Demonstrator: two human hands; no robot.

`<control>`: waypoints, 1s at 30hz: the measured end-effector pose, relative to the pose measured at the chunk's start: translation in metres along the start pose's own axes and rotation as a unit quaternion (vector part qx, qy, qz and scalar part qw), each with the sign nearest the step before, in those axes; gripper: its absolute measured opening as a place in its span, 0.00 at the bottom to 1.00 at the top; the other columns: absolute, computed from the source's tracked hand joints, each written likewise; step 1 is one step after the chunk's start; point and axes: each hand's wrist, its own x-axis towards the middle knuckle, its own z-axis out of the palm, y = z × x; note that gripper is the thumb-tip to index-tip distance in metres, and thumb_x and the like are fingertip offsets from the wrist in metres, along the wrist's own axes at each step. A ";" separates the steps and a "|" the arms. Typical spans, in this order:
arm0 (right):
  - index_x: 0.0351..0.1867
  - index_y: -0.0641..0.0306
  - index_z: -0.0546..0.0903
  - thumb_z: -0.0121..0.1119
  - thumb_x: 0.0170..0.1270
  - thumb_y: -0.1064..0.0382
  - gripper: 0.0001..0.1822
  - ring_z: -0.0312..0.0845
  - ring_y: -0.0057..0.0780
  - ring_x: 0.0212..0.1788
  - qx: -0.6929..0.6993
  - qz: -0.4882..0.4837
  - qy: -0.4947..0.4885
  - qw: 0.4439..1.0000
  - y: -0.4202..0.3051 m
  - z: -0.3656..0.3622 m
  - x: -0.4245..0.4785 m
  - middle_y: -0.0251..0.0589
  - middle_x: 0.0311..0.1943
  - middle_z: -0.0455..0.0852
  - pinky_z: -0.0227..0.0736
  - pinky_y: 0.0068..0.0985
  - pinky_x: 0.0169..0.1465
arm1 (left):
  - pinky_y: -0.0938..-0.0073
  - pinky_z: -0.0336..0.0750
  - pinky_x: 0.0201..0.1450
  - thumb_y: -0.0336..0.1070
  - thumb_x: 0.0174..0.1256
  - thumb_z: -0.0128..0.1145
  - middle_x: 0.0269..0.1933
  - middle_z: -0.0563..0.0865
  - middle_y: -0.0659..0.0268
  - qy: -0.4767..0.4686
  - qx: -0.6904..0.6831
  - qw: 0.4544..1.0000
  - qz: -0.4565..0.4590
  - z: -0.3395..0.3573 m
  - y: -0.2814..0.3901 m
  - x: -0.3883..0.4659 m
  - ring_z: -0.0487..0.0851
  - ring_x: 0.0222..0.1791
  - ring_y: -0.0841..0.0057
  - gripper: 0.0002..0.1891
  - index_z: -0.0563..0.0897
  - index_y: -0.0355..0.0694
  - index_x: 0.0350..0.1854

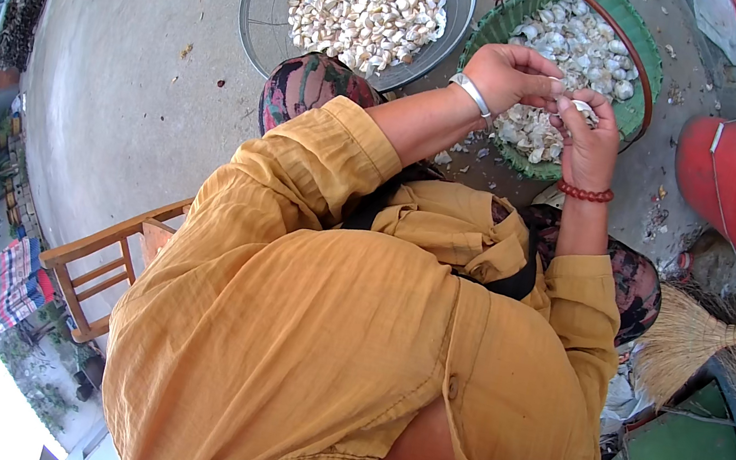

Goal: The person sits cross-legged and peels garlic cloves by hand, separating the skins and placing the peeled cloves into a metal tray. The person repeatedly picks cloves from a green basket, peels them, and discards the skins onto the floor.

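Over a green woven basket (pixel 650 58) with a brown handle, my two hands meet, fingertips close together. My left hand (pixel 516 77), a silver bracelet at its wrist, pinches a small pale piece, seemingly garlic. A whitish garlic piece (pixel 584 110) is held in the fingers of my right hand (pixel 590 131), which wears a red bead bracelet. Garlic bulbs (pixel 581 44) fill the far part of the basket, and papery garlic skins (pixel 531 131) lie in its near part. Left of the basket, a round mesh tray (pixel 261 14) holds a heap of separated garlic cloves (pixel 365 8).
A red bucket (pixel 720 168) lies tilted at the right, above a straw broom (pixel 688 335). A green metal object (pixel 684 456) is at the lower right. A wooden chair (pixel 96 261) stands at the left. Scraps of skin dot the concrete floor (pixel 130 52).
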 end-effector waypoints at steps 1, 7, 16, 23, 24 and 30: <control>0.30 0.64 0.71 0.54 0.50 0.75 0.07 0.76 0.22 0.29 -0.003 -0.004 -0.001 1.000 0.000 0.000 0.000 0.39 0.30 0.77 0.71 0.15 0.30 | 0.84 0.75 0.32 0.28 0.50 0.57 0.29 0.80 0.64 0.002 0.000 1.000 -0.008 0.000 0.001 0.000 0.78 0.27 0.81 0.08 0.77 0.32 0.32; 0.29 0.65 0.71 0.54 0.49 0.75 0.06 0.76 0.22 0.28 -0.035 -0.001 0.025 0.999 -0.003 0.004 -0.004 0.36 0.26 0.76 0.72 0.16 0.28 | 0.85 0.75 0.31 0.30 0.51 0.56 0.28 0.79 0.65 -0.007 0.020 1.000 -0.022 0.001 0.002 0.000 0.78 0.26 0.82 0.08 0.77 0.33 0.32; 0.26 0.65 0.72 0.56 0.47 0.74 0.05 0.71 0.16 0.22 -0.096 -0.057 0.039 0.993 -0.001 0.006 -0.002 0.33 0.24 0.75 0.68 0.13 0.25 | 0.84 0.74 0.30 0.30 0.52 0.55 0.27 0.79 0.67 0.009 -0.025 0.999 -0.027 -0.002 -0.004 0.001 0.78 0.25 0.82 0.07 0.76 0.34 0.32; 0.25 0.63 0.73 0.59 0.46 0.71 0.06 0.68 0.13 0.21 -0.215 -0.085 0.090 0.969 0.001 0.002 0.002 0.29 0.23 0.74 0.66 0.11 0.24 | 0.85 0.71 0.24 0.29 0.52 0.55 0.27 0.79 0.68 0.158 0.153 0.960 0.174 -0.020 0.017 0.012 0.77 0.24 0.83 0.05 0.76 0.36 0.30; 0.25 0.63 0.73 0.60 0.46 0.71 0.06 0.68 0.13 0.21 -0.216 -0.078 0.098 0.968 0.002 -0.001 0.002 0.29 0.23 0.73 0.65 0.11 0.23 | 0.85 0.69 0.22 0.29 0.50 0.55 0.25 0.78 0.70 0.209 0.160 0.946 0.190 -0.030 0.021 0.019 0.77 0.24 0.84 0.04 0.76 0.37 0.28; 0.31 0.64 0.73 0.59 0.47 0.69 0.09 0.67 0.13 0.22 -0.161 -0.029 0.087 0.983 0.005 -0.004 0.008 0.31 0.27 0.73 0.66 0.11 0.24 | 0.82 0.70 0.27 0.31 0.45 0.60 0.39 0.73 0.64 0.336 0.262 0.869 0.252 -0.063 0.028 0.028 0.75 0.27 0.81 0.23 0.68 0.38 0.46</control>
